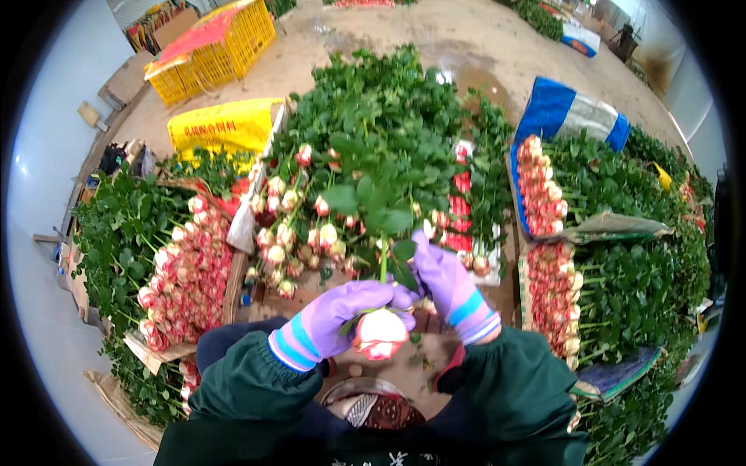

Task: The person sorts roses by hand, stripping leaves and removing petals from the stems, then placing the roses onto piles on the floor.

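My left hand [355, 309], in a purple rubber glove with blue cuff bands, grips a rose stem [383, 259] just behind its bloom. The cream-and-pink rose bloom [382, 333] points toward me, and its leafy end extends away over the pile. Close on the right, my right hand [446, 282], gloved alike, is at the stem's dark green leaves [403, 265]; whether its fingers pinch them is hidden. Beyond both hands lies a heap of cut roses [373, 110], with several blooms [280, 233] facing me at its near left.
Bundled roses [195, 274] fill a rack at left. More rose bundles [553, 291] lie at right, separated by woven sacks [618, 227]. A yellow sack [221, 125] bearing writing hangs at far left, before yellow plastic crates [215, 55]. Red-and-white packaging [460, 204] lies beside the heap.
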Motion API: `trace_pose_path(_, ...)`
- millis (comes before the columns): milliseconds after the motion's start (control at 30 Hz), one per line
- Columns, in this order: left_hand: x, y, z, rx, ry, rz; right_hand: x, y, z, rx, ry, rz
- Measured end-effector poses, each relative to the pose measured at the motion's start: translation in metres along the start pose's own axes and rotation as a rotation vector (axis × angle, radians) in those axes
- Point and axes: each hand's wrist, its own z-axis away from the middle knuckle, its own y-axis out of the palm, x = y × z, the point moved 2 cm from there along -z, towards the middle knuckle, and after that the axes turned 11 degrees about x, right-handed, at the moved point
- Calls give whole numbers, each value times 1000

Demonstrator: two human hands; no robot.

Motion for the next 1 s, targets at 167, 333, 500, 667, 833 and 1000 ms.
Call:
trace_pose_path(167,7,10,-14,11,-134,-270,3,5,-9,99,-50,-240)
trace_pose_path(333,5,3,-16,38,-201,-238,13,21,-17,162,-45,-370)
trace_pose_path(500,-3,17,-17,36,-190,-277,11,26,-18,201,-92,-549)
trace_pose_path(667,-2,8,-15,-41,-160,-408,15,29,-19,363,-277,-612)
trace_pose_path(833,-5,27,-13,-48,-180,-323,17,33,-15,370,-335,-650)
trace_pose_path(1000,-3,37,-13,-39,-128,-325,23,34,-6,284,-424,-576)
